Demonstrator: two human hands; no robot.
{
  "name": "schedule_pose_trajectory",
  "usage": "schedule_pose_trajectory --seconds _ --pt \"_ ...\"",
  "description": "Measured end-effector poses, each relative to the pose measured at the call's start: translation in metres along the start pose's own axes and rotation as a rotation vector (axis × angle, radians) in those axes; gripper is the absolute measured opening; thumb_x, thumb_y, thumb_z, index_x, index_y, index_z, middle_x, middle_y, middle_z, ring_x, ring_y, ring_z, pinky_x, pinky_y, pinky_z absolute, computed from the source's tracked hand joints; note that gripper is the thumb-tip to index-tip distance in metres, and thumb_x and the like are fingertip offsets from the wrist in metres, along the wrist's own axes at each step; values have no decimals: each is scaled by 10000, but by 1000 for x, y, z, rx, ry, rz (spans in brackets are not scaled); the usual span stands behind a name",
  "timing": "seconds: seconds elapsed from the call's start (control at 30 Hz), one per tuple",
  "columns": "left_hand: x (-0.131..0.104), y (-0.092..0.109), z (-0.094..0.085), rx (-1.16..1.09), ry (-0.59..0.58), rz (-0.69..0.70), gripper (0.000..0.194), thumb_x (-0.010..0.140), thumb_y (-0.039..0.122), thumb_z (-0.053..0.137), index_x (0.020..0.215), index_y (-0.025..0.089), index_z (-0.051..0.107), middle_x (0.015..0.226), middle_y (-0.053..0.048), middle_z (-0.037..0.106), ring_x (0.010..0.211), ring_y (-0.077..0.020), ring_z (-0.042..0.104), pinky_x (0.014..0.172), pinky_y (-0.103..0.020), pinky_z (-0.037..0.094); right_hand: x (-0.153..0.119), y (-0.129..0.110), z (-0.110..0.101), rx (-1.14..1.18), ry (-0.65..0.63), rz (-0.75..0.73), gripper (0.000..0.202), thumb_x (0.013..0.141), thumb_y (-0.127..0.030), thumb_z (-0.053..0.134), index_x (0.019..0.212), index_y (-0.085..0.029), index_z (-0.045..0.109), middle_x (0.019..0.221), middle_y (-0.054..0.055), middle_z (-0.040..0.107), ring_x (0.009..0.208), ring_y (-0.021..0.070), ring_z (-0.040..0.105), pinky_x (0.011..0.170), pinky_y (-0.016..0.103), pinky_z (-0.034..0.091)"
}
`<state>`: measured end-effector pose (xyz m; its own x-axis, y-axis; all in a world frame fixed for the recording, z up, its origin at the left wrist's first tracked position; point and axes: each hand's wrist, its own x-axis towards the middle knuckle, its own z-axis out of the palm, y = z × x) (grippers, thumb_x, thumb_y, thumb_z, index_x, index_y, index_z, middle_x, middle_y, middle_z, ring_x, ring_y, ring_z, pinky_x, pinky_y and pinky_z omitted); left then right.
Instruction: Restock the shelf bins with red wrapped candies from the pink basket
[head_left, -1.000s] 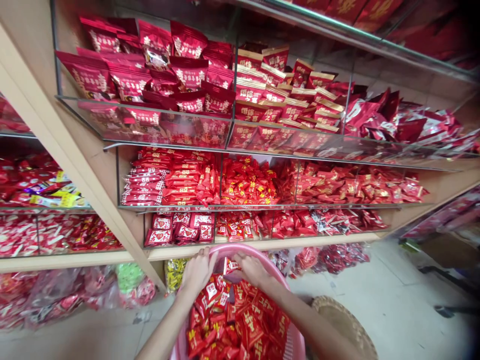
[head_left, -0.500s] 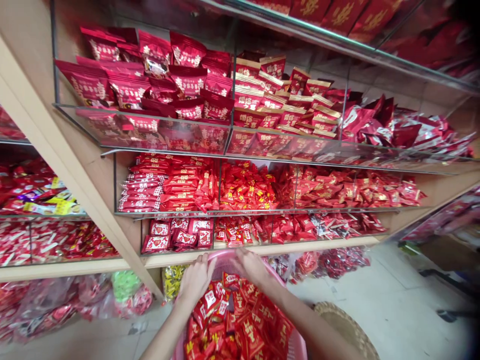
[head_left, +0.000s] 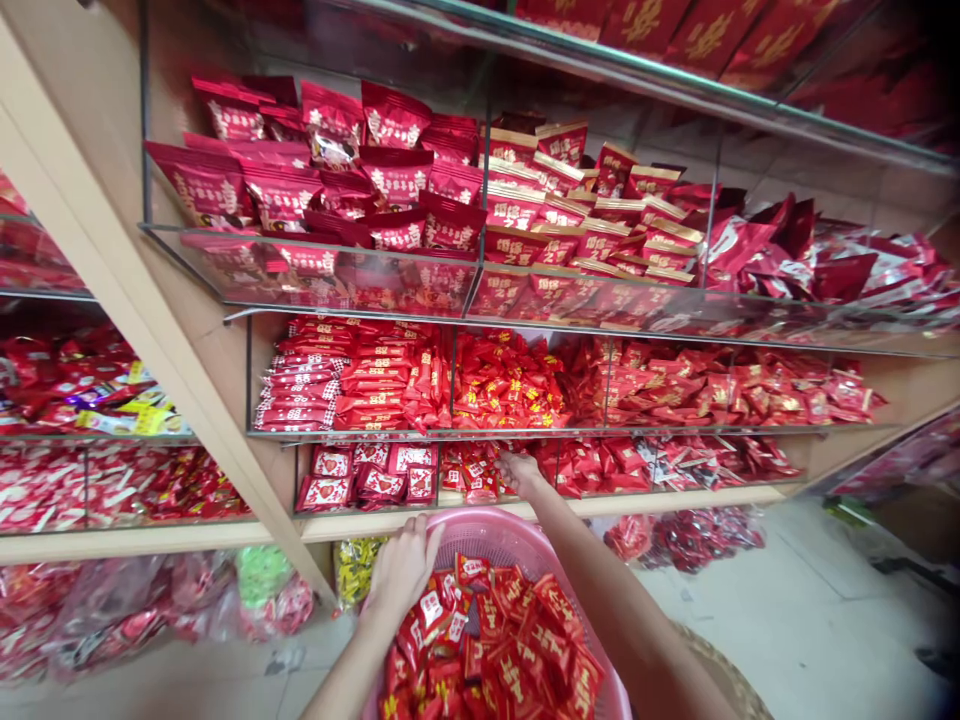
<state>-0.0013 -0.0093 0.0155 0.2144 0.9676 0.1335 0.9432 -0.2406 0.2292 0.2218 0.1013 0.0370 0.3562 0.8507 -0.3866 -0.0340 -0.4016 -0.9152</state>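
A pink plastic basket [head_left: 525,533] holds many small red packets [head_left: 517,640]. My left hand [head_left: 405,565] grips its rim on the left side, fingers wrapped over the edge. Beyond the basket, my right hand [head_left: 519,472] reaches into the lowest shelf bin, at small red-and-white packets [head_left: 472,472]. Its fingers are bent at the packets; whether they hold one is too small to tell. Left of that bin lie red packets with white heart labels [head_left: 382,483].
Glass-fronted shelves above hold red packets [head_left: 390,185] and gold-edged ones [head_left: 585,235]. Tied plastic bags [head_left: 690,538] lie under the wooden shelf edge [head_left: 352,524]. A slanting wooden post [head_left: 161,340] stands left. A round woven item [head_left: 724,665] is at lower right.
My right hand has left the basket's rim and moved forward and up into the lowest shelf bin. My left hand stays on the rim. The view has shifted slightly.
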Motion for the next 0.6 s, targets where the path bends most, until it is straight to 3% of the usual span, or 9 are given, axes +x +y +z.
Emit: schedule_pose_trajectory --seconds 0.2,0.33,0.47,0.6 --pt "1 -1 2 -17 -9 3 465 958 437 169 1145 178 506 1039 -91 663 847 -216 676 688 -299 498 -10 1 -13 212 -84 -37 185 853 -215 537 689 -166 467 611 -32 599 489 56 550 455 167 416" --pt "1 -1 1 -4 -12 -1 450 960 417 183 1149 170 508 1039 -99 664 855 -215 673 703 -303 495 -32 7 -27 278 -167 -157 277 749 -306 667 640 -194 438 572 -29 601 564 95 615 535 193 460" --pt "0 0 0 4 -20 10 442 962 411 194 1162 169 505 1059 -112 659 896 -207 665 725 -291 487 -64 19 -41 261 -271 -270 369 604 -444 762 653 -186 503 509 -27 601 464 96 541 463 200 400" --pt "1 0 0 16 -11 21 463 961 430 172 1157 165 498 1041 -108 665 845 -214 675 678 -296 486 -93 32 -55 149 -369 -344 378 622 -488 736 690 -182 524 423 -55 548 364 80 452 405 192 329"
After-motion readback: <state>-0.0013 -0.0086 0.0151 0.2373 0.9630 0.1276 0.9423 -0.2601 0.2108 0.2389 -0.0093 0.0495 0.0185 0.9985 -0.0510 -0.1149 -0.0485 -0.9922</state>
